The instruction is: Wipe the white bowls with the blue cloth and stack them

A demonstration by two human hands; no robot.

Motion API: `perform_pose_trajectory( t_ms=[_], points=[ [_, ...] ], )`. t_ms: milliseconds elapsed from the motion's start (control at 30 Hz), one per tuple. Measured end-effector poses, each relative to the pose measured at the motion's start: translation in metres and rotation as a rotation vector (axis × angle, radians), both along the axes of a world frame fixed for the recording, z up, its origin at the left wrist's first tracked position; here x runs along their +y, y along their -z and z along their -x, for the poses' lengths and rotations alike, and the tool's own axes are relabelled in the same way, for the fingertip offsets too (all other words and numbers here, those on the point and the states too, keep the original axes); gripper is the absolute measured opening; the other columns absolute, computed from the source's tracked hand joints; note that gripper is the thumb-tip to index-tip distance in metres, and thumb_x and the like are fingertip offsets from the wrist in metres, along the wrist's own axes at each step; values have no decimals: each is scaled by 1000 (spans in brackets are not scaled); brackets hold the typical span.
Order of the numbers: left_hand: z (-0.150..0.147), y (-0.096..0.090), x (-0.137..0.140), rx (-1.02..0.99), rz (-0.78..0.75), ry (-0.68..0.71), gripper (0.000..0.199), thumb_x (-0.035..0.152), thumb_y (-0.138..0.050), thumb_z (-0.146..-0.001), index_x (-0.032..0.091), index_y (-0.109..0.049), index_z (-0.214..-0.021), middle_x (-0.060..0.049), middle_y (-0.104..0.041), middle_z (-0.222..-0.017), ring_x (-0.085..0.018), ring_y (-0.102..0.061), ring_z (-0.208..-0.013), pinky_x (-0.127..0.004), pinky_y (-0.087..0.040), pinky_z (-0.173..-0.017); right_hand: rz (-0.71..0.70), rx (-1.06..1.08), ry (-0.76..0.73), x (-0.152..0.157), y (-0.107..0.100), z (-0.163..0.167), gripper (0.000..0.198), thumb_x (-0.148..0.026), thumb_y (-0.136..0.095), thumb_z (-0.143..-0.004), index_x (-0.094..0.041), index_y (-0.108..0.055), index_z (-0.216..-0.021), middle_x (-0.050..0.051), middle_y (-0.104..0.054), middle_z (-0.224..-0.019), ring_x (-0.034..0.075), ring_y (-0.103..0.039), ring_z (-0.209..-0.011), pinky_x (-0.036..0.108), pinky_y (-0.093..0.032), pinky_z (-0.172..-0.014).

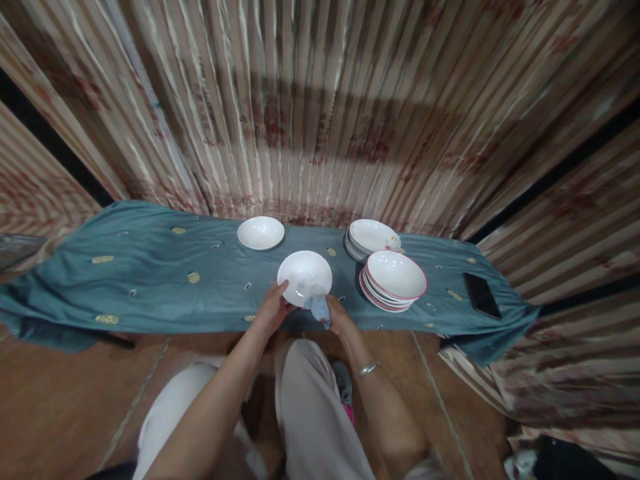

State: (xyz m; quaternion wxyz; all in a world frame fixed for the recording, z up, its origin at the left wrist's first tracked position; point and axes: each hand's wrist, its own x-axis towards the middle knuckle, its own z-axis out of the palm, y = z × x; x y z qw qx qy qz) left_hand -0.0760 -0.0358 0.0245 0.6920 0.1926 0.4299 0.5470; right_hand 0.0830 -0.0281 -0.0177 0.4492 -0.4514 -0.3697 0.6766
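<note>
A white plate (303, 268) with a shallow bowl shape is tilted toward me over the front part of the table. My left hand (274, 305) grips its left rim, thumb on the upper side and fingers beneath. At the plate's near right edge, my right hand (337, 315) is closed on a light blue cloth (319, 308), which lies against the rim and partly over the inside. Some fingers of the right hand are hidden behind the cloth and plate.
A single white plate (261, 233) rests at the back left. On the right stand a stack of red-rimmed bowls (397, 275) and, behind it, a stack of flower-patterned plates (374, 236). A dark phone or tablet (481, 295) lies farther right on the teal tablecloth (155, 267). Pleated curtains (310, 120) hang behind.
</note>
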Motion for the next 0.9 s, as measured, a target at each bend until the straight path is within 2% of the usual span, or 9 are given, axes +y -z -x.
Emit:
perform_pose_trajectory(
  t_ms=[233,400,567,733,900],
  points=[
    [-1,3,1,22,49,-57,36,16,-69,-75,18,-62,-110,-5,-73,-88,-16,-67,-67,-30,-58,-62,-8,-119,-38,-1,-2,-6,39,-54,-63,-71,-17,-62,-59,-1,-51,-43,7,-32,-37,21,-25,-36],
    [-3,5,2,27,50,-93,39,14,-68,-74,19,-62,-112,-5,-74,-88,-16,-68,-67,-30,-60,-62,-46,-297,77,3,4,-9,33,-49,-60,-73,-19,-60,-59,-3,-51,-45,11,-42,-43,21,-33,-43],
    [-4,5,-1,34,44,-116,40,14,-68,-73,20,-62,-112,-5,-74,-92,-16,-68,-68,-29,-60,-60,-144,-469,224,5,4,-14,16,-33,-55,-75,-21,-63,-68,-3,-62,-63,15,-54,-67,22,-40,-59],
    [-2,1,-6,30,42,-123,35,13,-67,-74,19,-63,-108,-5,-73,-89,-15,-67,-65,-27,-59,-57,-259,-718,212,4,-1,-13,17,-28,-51,-78,-22,-64,-69,-2,-66,-68,16,-58,-72,24,-43,-67],
    [0,2,-10,37,28,-107,40,13,-66,-75,19,-62,-114,-5,-73,-87,-16,-68,-65,-29,-59,-57,-263,-814,222,3,1,-16,19,-30,-51,-82,-23,-67,-74,0,-69,-72,18,-62,-73,27,-46,-71]
  ],
)
